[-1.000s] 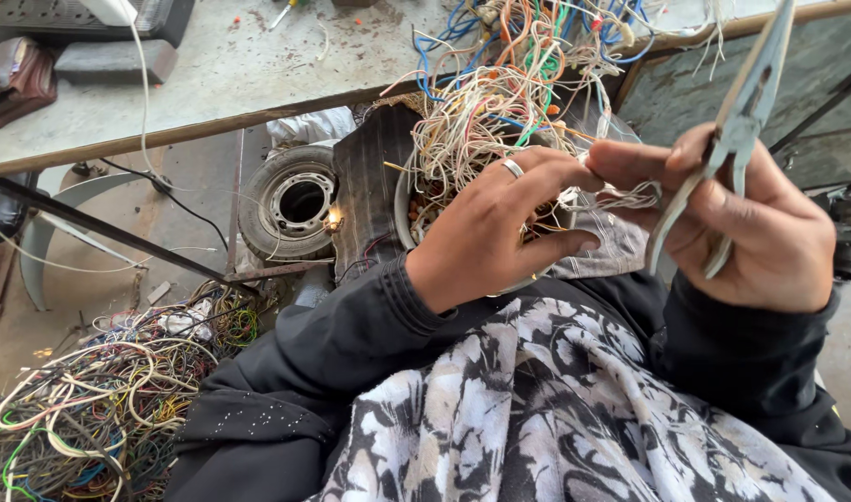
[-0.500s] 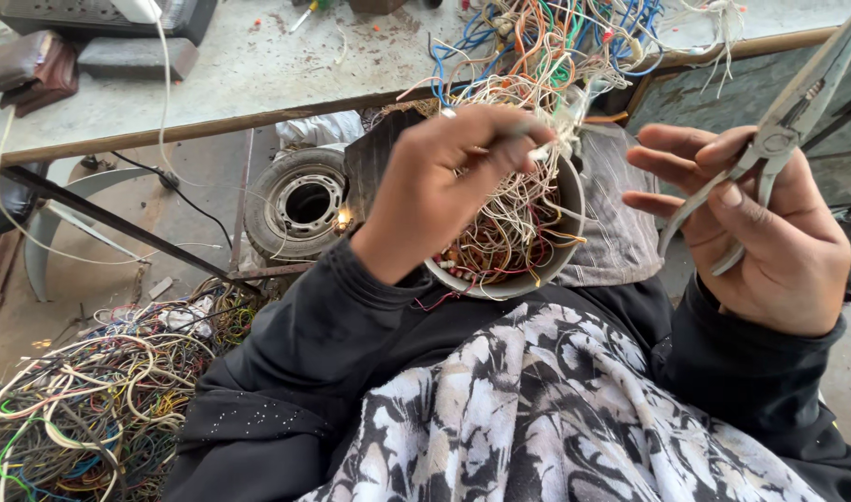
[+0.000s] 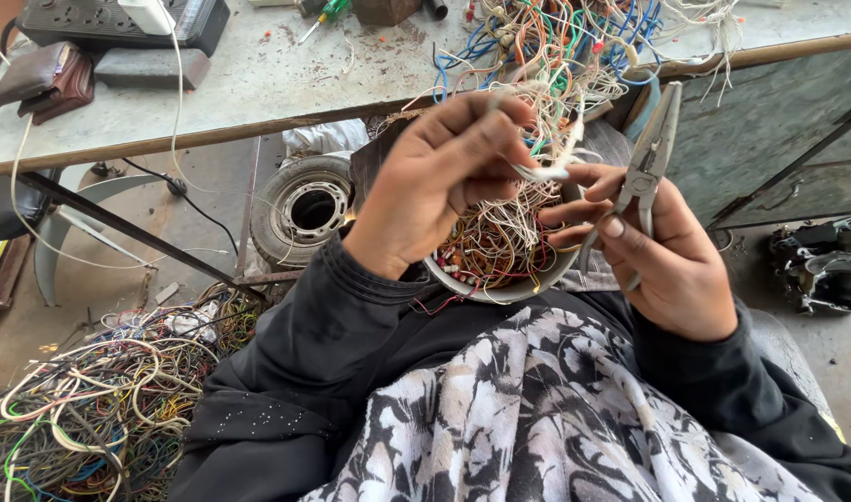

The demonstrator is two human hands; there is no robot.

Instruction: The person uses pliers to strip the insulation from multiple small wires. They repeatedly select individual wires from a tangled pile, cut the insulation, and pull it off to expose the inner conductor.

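1. left hand [image 3: 444, 191] is raised over the round grey metal bowl [image 3: 500, 288], fingers curled, pinching a short whitish wire bundle [image 3: 542, 170] between thumb and fingertips.
2. the bundle runs roughly sideways, its free end pointing toward the right hand [image 3: 667, 256], just beside that hand's fingertips; the left hand is the nearer one, since it is already on it.
3. right hand is closed loosely around the handles of grey metal long-nose pliers [image 3: 651, 172]; thumb and forefinger reach out toward the wire end. the pliers' long axis stands near upright, tips up and tilted slightly right, jaws together.
4. the bowl sits in the lap below both hands, full of thin red, white and yellow wire scraps.
5. count: two hands, one pair of pliers, one bowl, one pinched bundle.
6. behind, a tangled mass of coloured wires [image 3: 574, 46] lies on the grey tabletop [image 3: 258, 93]; another heap of cut wires [image 3: 91, 418] lies on the floor to the left; one small tyre [image 3: 305, 209] stands under the tabletop.
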